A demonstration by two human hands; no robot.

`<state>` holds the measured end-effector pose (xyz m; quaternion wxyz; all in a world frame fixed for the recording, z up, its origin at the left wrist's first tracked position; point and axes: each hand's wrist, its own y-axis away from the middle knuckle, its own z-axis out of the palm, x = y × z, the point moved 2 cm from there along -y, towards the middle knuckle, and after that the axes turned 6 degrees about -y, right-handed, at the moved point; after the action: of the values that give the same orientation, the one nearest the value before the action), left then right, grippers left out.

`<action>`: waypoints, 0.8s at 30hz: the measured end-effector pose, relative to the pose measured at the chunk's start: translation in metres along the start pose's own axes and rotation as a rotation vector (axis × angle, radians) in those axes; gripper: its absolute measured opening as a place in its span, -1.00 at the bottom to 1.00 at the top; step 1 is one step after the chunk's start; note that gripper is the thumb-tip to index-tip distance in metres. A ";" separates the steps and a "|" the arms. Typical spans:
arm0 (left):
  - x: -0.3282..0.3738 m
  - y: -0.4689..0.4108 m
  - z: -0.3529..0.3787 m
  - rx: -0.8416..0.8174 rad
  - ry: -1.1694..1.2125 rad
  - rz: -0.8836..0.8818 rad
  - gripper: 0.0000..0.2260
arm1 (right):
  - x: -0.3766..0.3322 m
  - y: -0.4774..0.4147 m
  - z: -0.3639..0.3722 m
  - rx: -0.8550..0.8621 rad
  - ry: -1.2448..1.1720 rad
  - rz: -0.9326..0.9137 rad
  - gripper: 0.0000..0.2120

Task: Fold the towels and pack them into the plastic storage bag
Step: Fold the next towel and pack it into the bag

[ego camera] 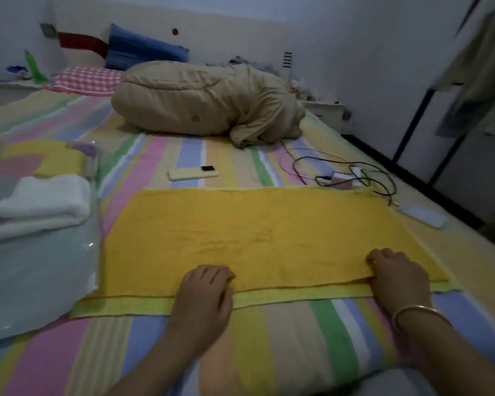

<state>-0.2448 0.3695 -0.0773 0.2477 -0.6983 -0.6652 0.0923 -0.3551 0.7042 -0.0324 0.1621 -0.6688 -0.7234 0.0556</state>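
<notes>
A yellow towel [255, 232] lies spread on the striped bed, folded once so its top layer stops short of the pale near border. My left hand [205, 292] rests on the towel's near edge with its fingers curled onto the top layer. My right hand [397, 274] grips that top layer's near edge further right. A clear plastic storage bag [35, 270] lies at the left. Folded white towels [43, 204] and a folded yellow towel [40, 158] lie on or in the bag; I cannot tell which.
A phone [193, 172] lies beyond the towel. Chargers and tangled cables [352, 178] sit at the right, with a white device [423, 214] near the bed's edge. A bundled tan quilt [209, 101] and pillows fill the far end.
</notes>
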 end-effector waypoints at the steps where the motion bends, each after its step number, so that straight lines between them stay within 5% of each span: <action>1: -0.001 0.000 0.002 0.012 0.008 -0.003 -0.76 | 0.014 -0.003 0.003 -0.012 0.020 0.039 -0.76; 7: -0.002 0.002 0.004 0.039 0.039 -0.004 -0.75 | 0.042 -0.013 0.002 0.055 0.027 0.206 -0.85; 10: 0.000 0.002 0.003 0.035 0.053 -0.013 -0.75 | 0.016 -0.026 -0.009 0.224 -0.201 0.209 -0.76; 13: 0.001 0.004 0.003 0.034 0.075 -0.021 -0.72 | -0.041 -0.041 -0.033 0.456 -0.412 -0.031 -0.73; 16: -0.001 0.006 -0.005 0.084 0.252 -0.163 -0.72 | -0.124 -0.031 -0.057 0.591 -0.485 -0.468 -0.77; 20: -0.022 -0.005 -0.010 0.144 0.784 -0.552 -0.76 | -0.207 0.017 -0.053 0.354 -0.576 -0.980 -0.65; 24: -0.043 -0.026 -0.013 0.139 1.203 -0.965 -0.83 | -0.214 0.033 -0.051 0.146 -0.687 -1.005 -0.68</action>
<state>-0.2658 0.3246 -0.0626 0.6223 -0.2442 -0.6395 -0.3796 -0.2964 0.4899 -0.0289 -0.0288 -0.1768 -0.9556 0.2341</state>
